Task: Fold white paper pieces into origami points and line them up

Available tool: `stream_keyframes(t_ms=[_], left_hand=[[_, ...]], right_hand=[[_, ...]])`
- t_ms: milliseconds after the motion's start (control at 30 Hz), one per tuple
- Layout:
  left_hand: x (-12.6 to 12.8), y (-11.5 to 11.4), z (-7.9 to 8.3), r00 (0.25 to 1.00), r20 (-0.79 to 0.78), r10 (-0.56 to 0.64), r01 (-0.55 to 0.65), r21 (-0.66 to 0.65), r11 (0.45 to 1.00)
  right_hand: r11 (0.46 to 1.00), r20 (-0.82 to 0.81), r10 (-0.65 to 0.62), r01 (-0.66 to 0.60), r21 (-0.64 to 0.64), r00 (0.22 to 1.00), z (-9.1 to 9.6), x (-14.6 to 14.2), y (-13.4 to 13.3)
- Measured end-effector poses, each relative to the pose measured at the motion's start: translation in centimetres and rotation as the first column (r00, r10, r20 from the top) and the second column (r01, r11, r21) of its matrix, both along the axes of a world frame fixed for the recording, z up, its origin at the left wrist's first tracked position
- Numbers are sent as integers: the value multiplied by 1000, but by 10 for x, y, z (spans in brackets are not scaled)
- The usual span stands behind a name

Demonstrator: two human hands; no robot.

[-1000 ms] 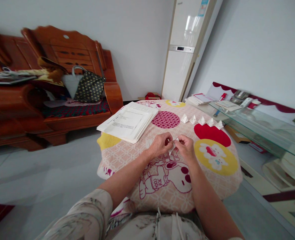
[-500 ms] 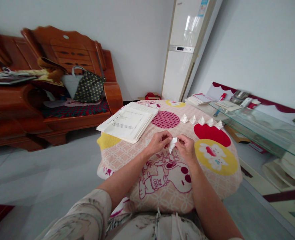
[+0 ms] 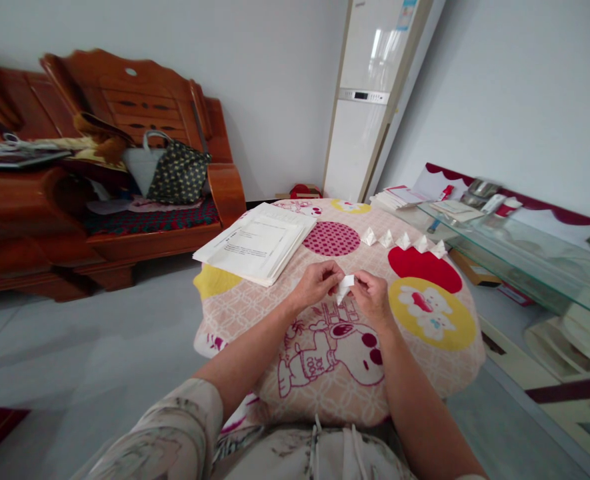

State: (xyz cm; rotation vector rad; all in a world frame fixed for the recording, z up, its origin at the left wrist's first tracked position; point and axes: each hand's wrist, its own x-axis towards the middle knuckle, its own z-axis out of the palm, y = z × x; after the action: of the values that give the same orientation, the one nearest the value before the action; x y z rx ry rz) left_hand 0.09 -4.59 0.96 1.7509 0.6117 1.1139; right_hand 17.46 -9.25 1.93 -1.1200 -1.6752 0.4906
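Between my two hands is a small folded piece of white paper (image 3: 345,283), its lower end coming to a point. My left hand (image 3: 319,283) pinches its left side with closed fingers. On the right edge, the fingers of my right hand (image 3: 371,293) are closed too. The paper is held just above a tablecloth (image 3: 269,320) printed with cartoon figures. Beyond my right hand, several folded white paper pieces (image 3: 403,241) stand in a row. To the left of my hands lies a stack of printed sheets (image 3: 257,243).
A glass-topped cabinet (image 3: 525,253) with papers and metal bowls stands at the right. At the left is a wooden sofa (image 3: 125,87) carrying a dark patterned bag (image 3: 179,172). A tall white appliance (image 3: 357,127) stands against the back wall.
The paper between my fingers has tilted slightly, showing more of its flat upper flap. Both hands stay in nearly the same place, and the paper row and stack are unmoved.
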Motion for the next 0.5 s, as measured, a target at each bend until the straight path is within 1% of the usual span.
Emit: stream_keyframes(t_ms=[200, 267, 367, 433, 500], left_hand=[[0, 0, 0, 1000, -3, 5, -5, 2, 1000], [0, 0, 0, 1000, 7, -1, 1, -2, 1000], [1, 0, 0, 1000, 24, -3, 3, -20, 1000], [1, 0, 0, 1000, 26, 0, 0, -33, 999], [0, 0, 1, 1000, 18, 1, 0, -42, 999]], right_hand=[[999, -50, -34, 33, -12, 998, 0, 0, 0], [999, -108, -26, 21, -50, 994, 0, 1, 1], [992, -247, -2, -30, -126, 969, -2, 3, 3], [986, -325, 4, -57, -154, 946, -3, 4, 5], [982, -362, 13, -79, -169, 932, -3, 5, 5]])
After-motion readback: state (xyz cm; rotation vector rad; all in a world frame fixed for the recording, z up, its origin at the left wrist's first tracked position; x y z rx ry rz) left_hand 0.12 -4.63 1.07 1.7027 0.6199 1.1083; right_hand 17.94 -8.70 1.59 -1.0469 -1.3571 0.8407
